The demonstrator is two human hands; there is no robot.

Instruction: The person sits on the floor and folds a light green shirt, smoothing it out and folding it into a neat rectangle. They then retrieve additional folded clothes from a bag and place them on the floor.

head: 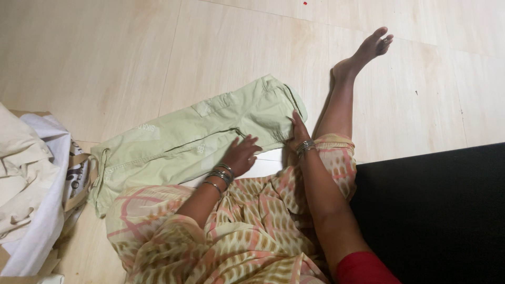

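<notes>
Pale green cotton trousers (194, 138), folded lengthwise, lie flat on the light beige tiled floor (105, 58), running diagonally from lower left to upper right just in front of the seated person's lap. Left hand (241, 155): open, palm down, fingers spread, resting on the lower edge of the garment near its middle. Several metal bangles (220, 176) sit at that wrist. Right hand (299, 130): open, fingers extended flat, pressing on the right end of the trousers near the waistband; whether the thumb pinches the cloth cannot be told. A band of bangles (305, 148) circles this wrist too.

Patterned cream, pink and olive fabric (231, 231) covers the person's lap, touching the near edge of the trousers. One bare foot (368, 50) extends across the floor to the upper right, apart from the garment. At the left edge, a heap of off-white cloth (26, 179) lies on brown cardboard (79, 181), just beside the trousers' left end. A black surface (436, 210) occupies the lower right.
</notes>
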